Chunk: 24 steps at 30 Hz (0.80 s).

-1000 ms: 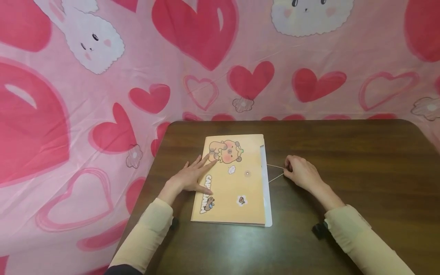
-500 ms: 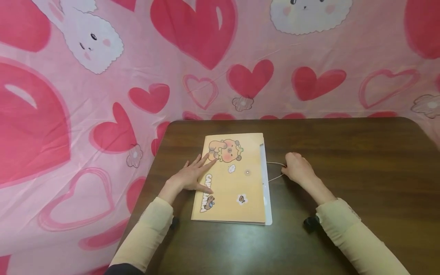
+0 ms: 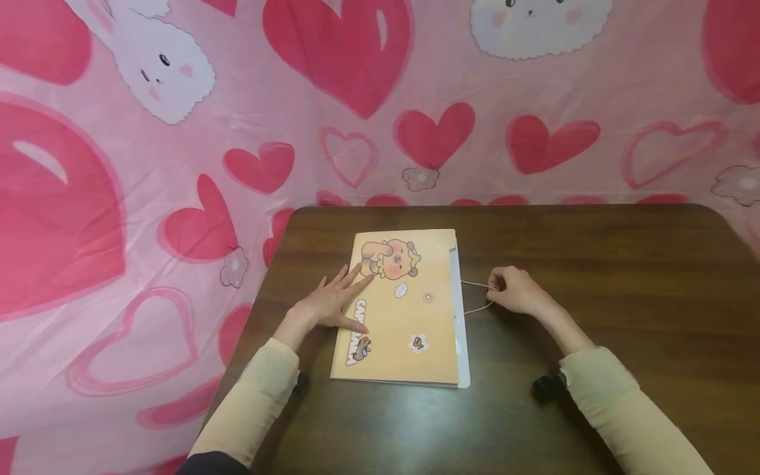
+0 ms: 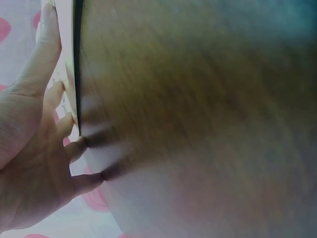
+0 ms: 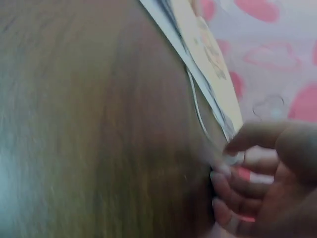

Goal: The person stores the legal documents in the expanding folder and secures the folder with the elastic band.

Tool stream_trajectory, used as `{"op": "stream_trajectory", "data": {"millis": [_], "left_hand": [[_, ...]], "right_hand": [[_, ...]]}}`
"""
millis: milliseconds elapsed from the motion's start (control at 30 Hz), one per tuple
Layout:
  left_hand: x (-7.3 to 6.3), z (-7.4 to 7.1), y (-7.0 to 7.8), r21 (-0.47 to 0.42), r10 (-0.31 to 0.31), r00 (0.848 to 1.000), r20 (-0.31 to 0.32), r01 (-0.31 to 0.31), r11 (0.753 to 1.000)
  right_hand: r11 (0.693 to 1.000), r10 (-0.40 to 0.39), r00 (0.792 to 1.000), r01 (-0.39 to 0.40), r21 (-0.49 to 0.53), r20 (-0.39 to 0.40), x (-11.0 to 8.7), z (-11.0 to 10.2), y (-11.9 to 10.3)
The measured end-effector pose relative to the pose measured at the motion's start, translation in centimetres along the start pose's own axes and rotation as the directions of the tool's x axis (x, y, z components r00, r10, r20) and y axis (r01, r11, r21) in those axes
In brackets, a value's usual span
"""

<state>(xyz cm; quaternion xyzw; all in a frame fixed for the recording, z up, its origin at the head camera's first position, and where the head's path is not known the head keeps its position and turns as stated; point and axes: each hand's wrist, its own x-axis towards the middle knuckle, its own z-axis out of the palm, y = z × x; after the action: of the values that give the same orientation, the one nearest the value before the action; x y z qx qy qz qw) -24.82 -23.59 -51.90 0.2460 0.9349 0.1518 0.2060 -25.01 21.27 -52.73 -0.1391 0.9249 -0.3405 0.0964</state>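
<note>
A yellow folder (image 3: 398, 356) with a cartoon capybara printed on its cover lies on the brown table. From its right side, where a whitish edge sticks out, runs a loop of thin pale cord (image 3: 475, 284). My left hand (image 3: 326, 305) rests on the folder's left part with fingers spread; in the left wrist view the thumb lies over the cover and the little finger (image 4: 89, 182) reaches the table. To the right of the folder, my right hand (image 3: 518, 291) pinches the far end of the cord (image 5: 197, 106) between thumb and fingertips, just above the table.
The dark wood-grain table (image 3: 653, 297) stretches out to the right and front. Behind it and along the left hangs a pink cloth (image 3: 499, 86) with hearts and rabbits. A black wrist device (image 3: 547, 388) sits under the right sleeve.
The right hand has turned back and forth a little while keeping the cord. The cord has gone from taut and straight to slightly bowed. Left hand and folder stay put.
</note>
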Motion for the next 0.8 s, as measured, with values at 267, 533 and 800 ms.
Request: {"op": "stream_trajectory", "data": {"millis": [267, 533, 800], "left_hand": [[0.5, 0.6, -1.3, -0.003, 0.002, 1.000, -0.009, -0.002, 1.000], [0.4, 0.6, -1.2, -0.009, 0.007, 1.000, -0.016, -0.007, 1.000], [-0.2, -0.2, -0.1, 0.006, -0.006, 1.000, 0.003, 0.006, 1.000]], "right_hand": [[0.979, -0.097, 0.986, 0.070, 0.191, 0.137, -2.0, -2.5, -2.5], [0.924, -0.324, 0.936, 0.281, 0.260, 0.139, -1.7, -2.2, -0.2], [0.915, -0.278, 0.950, 0.217, 0.341, 0.140, -2.1, -1.7, -1.7]]}}
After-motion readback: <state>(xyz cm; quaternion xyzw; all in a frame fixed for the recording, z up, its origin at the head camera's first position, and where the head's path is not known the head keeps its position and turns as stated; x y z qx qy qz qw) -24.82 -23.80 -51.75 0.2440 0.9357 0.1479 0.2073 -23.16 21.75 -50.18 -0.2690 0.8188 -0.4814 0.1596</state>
